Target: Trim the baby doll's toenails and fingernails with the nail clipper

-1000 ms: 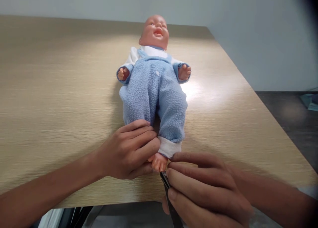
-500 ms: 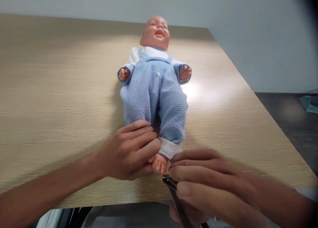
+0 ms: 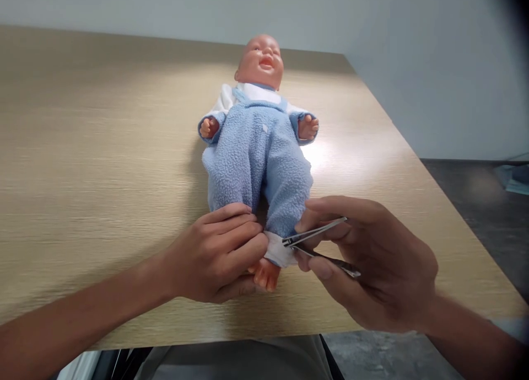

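Doll: a bald plastic baby doll (image 3: 258, 159) lies on its back on the table (image 3: 82, 165), near the front edge and right of the middle. It wears a fuzzy light-blue romper over a white top with white cuffs at the ankles; small bare hands stick out of blue sleeve cuffs at both sides.
Doll axis: long axis runs away from the person, head at the far end, feet toward the near edge, face up.
Foot: one bare foot (image 3: 265, 275) shows below the white cuff, toes pointing toward the person.
Writing: none readable; a small pale patch on the romper's chest is too small to make out.
Left hand: the left hand (image 3: 215, 256) is curled around the doll's lower legs, fingers lying over the cloth, thumb under the bare foot.
Right hand: the right hand (image 3: 372, 258) pinches a metal clipper (image 3: 318, 245) between thumb and fingers.
Clipper: silvery, lever raised and jaws apart, tip pointing left, at the white ankle cuff just above the foot.
Table: pale wood grain, with a bright glare beside the doll's right.
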`<action>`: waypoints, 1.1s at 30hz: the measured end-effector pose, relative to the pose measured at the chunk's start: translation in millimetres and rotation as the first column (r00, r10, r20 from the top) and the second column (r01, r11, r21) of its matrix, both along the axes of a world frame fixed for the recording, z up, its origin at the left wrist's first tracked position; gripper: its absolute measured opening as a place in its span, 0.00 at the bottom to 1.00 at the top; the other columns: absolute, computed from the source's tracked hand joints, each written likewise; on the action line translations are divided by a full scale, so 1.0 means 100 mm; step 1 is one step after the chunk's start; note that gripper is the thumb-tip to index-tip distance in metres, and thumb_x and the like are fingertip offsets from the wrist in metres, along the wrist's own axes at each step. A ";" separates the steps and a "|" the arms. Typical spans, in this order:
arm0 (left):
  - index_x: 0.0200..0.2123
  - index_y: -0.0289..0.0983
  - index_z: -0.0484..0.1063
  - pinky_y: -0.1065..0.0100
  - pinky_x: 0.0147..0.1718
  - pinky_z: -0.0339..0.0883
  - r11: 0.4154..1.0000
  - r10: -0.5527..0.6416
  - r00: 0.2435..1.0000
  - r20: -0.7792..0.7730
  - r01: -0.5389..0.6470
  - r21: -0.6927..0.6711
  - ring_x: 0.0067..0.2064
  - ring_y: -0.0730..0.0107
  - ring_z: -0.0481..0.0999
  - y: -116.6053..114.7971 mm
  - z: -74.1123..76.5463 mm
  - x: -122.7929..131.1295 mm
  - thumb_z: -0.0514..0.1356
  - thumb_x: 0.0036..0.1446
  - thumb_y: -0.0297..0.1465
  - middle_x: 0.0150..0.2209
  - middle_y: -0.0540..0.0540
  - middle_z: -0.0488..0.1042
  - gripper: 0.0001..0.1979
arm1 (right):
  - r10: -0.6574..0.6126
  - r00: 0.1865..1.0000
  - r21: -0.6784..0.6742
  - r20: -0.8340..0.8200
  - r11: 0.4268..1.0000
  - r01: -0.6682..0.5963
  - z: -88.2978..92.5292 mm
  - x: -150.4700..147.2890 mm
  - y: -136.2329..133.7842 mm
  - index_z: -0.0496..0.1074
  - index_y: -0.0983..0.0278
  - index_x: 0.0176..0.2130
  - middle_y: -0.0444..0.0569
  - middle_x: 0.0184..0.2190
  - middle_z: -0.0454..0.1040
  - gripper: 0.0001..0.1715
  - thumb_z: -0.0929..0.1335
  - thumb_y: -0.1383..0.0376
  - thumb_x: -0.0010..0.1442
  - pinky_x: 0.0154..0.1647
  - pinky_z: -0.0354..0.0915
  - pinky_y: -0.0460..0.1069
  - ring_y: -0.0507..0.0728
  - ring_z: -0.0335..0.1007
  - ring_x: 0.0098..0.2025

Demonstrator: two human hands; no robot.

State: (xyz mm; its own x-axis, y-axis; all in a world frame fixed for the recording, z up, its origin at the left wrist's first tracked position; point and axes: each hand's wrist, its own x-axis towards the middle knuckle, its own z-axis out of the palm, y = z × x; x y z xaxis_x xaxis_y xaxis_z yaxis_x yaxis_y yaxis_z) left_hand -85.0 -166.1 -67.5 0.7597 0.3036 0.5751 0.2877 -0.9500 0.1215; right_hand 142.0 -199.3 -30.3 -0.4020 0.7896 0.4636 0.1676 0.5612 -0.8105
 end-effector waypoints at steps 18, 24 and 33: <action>0.38 0.31 0.68 0.60 0.54 0.64 1.000 0.008 1.000 -0.004 -0.008 -0.003 0.43 0.66 0.74 0.00 0.01 0.00 0.43 0.67 0.42 0.40 0.42 0.76 0.22 | -0.059 0.897 0.532 0.439 0.821 -0.207 0.11 0.08 0.01 0.67 0.71 0.52 0.54 0.45 0.76 0.30 0.75 0.60 0.56 0.52 0.74 0.48 0.52 0.74 0.47; 0.38 0.31 0.68 0.60 0.54 0.64 1.000 -0.002 1.000 0.001 0.002 -0.013 0.44 0.66 0.74 0.01 0.01 0.01 0.45 0.66 0.42 0.40 0.42 0.76 0.21 | -0.100 0.918 0.471 0.384 0.876 -0.101 0.11 0.08 -0.01 0.67 0.71 0.50 0.49 0.43 0.78 0.26 0.74 0.62 0.57 0.58 0.67 0.41 0.49 0.73 0.49; 0.37 0.32 0.67 0.60 0.53 0.65 1.000 0.001 1.000 0.008 -0.001 -0.019 0.42 0.67 0.74 0.02 0.00 0.01 0.43 0.67 0.42 0.40 0.41 0.76 0.22 | -0.361 0.930 0.542 0.060 0.795 0.273 -0.13 -0.34 -0.26 0.73 0.63 0.32 0.47 0.31 0.79 0.17 0.61 0.63 0.69 0.57 0.68 0.42 0.50 0.77 0.39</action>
